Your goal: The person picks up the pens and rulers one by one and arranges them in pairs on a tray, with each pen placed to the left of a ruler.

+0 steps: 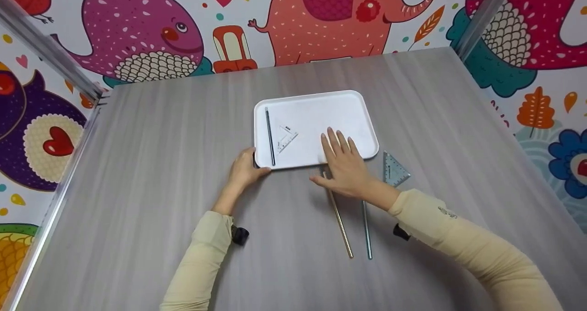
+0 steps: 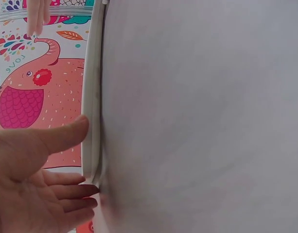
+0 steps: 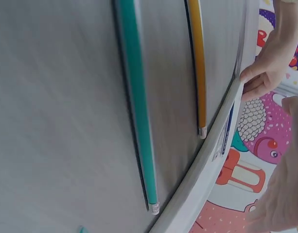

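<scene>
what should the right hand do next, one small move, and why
I'd probably draw the right hand back and pinch the slim yellow pencil: that hand is open, with nothing visibly held; the pencil lies outside the white rectangular tray, while a slim dark pencil is inside; and the left hand holds the tray's corner.

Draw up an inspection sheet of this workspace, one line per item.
Surface: grey wood-grain table.
Job's things: white tray holding a dark pencil and a clear set square; a yellow pencil, teal pencil and bluish set square lie outside it.
Clutter: nothing seen.
Hands: left hand grips the tray's near left corner; right hand is over the tray's near edge, fingers straight. A small black device shows at each wrist.
Cables: nothing seen.
Surroundings: cartoon-printed walls behind and at both sides; metal posts at the corners.
</scene>
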{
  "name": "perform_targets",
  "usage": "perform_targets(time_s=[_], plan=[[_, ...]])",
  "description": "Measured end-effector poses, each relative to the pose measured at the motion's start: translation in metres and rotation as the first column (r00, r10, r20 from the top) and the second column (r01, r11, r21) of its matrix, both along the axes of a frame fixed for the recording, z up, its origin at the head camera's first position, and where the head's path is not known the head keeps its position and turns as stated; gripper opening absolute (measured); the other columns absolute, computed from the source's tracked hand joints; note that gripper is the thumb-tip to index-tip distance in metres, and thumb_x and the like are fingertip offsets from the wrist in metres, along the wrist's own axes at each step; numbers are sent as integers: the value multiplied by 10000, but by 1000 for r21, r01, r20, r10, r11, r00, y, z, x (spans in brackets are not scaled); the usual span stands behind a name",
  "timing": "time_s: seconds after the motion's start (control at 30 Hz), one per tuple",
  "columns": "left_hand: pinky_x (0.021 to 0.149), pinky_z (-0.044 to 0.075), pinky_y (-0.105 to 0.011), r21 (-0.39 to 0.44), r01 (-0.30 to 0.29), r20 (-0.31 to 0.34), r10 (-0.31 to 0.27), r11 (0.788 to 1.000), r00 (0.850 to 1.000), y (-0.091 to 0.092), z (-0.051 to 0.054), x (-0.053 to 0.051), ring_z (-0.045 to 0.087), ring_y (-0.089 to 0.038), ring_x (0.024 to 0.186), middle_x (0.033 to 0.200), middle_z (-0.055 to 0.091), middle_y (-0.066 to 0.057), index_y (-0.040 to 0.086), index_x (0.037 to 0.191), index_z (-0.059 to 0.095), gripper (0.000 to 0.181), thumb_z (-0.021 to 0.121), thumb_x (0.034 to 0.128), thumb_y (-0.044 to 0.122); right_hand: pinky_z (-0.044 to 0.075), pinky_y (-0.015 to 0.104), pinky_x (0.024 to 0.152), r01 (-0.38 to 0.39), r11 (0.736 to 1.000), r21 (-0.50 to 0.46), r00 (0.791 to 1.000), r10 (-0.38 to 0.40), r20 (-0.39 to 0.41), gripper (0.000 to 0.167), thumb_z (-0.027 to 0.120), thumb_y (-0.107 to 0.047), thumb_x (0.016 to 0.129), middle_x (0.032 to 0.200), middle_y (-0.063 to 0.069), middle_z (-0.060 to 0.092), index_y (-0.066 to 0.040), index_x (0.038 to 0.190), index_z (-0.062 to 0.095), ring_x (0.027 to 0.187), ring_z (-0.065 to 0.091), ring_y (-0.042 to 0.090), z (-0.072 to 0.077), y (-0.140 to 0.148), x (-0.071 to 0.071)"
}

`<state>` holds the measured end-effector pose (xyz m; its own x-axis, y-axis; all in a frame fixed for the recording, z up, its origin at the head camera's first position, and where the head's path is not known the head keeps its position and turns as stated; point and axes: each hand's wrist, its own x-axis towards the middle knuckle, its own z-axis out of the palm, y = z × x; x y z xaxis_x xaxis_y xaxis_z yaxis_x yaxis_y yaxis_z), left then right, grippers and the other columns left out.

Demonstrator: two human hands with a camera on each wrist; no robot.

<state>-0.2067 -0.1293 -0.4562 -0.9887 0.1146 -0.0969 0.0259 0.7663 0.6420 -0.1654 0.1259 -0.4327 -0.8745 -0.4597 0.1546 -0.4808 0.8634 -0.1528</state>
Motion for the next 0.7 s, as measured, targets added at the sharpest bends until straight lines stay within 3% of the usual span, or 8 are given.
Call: perform_targets(time_s=[0.17,0.43,0.7], plan=[[973,368,-434,-17,6,-14,-6,1000,1000,-1,0,1,474,-371,1135,1203,520,-261,-93,1211,489,584,742,731,121,160,552,1059,-27,1000,10,1000,27,-12,1001,482,-638,780,1468,263,121,71,1410,160,1338,131,415,0,4,13],[998,349,-424,-18,1,10,-1,1000,1000,-1,0,-1,457,-363,1161,1232,503,-261,-91,1236,474,597,734,742,122,131,542,1072,-63,997,54,997,61,44,1094,572,-648,706,1474,267,53,68,1413,143,1354,29,402,-1,11,32],[987,358,-428,-25,-1,7,1,1000,1000,0,-1,-1,466,-364,1149,1219,514,-260,-89,1229,480,596,737,736,125,152,523,1077,-67,996,58,996,63,70,1110,554,-677,695,1458,293,91,90,1400,171,1342,81,424,-5,17,47]])
